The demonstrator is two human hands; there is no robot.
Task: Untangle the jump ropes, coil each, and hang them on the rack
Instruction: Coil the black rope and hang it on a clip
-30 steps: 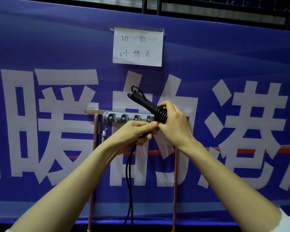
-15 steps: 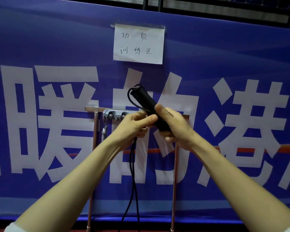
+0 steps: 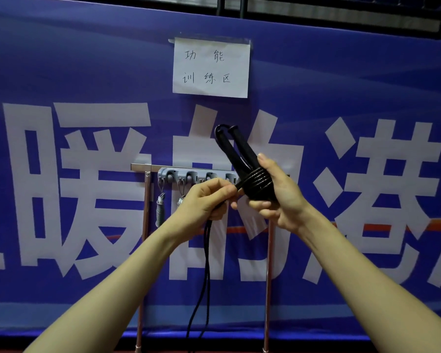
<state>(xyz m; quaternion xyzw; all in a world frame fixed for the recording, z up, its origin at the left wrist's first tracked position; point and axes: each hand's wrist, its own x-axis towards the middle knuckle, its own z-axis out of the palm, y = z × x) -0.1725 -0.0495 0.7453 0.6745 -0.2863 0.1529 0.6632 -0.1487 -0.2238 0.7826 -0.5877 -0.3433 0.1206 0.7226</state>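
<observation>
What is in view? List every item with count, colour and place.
handles: two, black, in the right hand, pointing up and left.
jump rope: one, black, several turns wound round the handles, strands hanging below the left hand.
hook rack: one, grey, on the stand's top bar.
stand: one, silver metal, against the banner.
spring: one clear, grey, hanging from the leftmost hook.
paper sign: one, white, taped above the rack.
banner: one, blue with white characters, background.
left hand: fingers pinch the rope beside the coil.
right hand: grips the wrapped handles.

Glossy black jump rope [image 3: 255,178], shiny metal rack [image 3: 146,220], matt paper sign [image 3: 210,68], cloth banner [image 3: 87,59]
</observation>
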